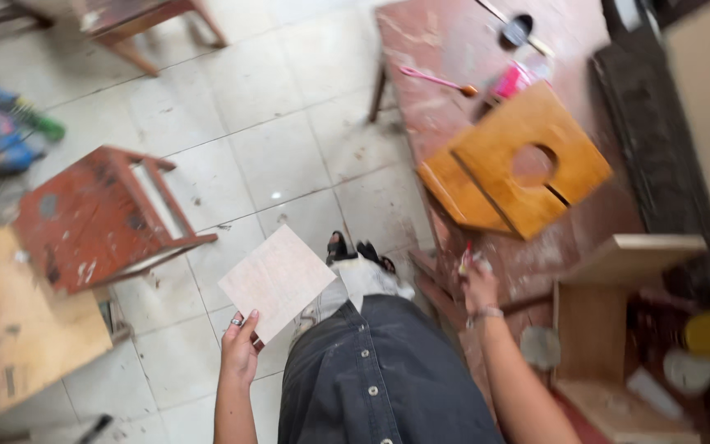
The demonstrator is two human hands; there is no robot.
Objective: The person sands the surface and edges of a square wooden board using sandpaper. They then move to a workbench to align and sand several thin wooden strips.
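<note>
Your left hand (240,349) pinches one corner of a pale square sheet (278,281), probably sandpaper or thin board, thumb on top and the other fingers curled beneath it. The sheet tilts up and away from you, hanging over the tiled floor (265,123) just left of your legs. Your right hand (478,284) is closed around a small object with a red tip (466,261); the blur keeps you from telling what it is. That hand sits at the near edge of the worn reddish table (454,49).

On the table, beyond your right hand, lies an orange-brown wooden board (486,164) with a round hole and a slot cut into it. Further back lie a pink-handled tool (437,80), a pink packet (513,80) and a small dark round tin (517,31). To the right of your right arm stands a light wooden box frame (610,304), with a yellow lid (707,332) and a white lid (688,370) just past it.

On the floor to your left stands a red paint-spattered stool (92,218), and a plain wooden panel (10,321) lies nearer the left edge.
</note>
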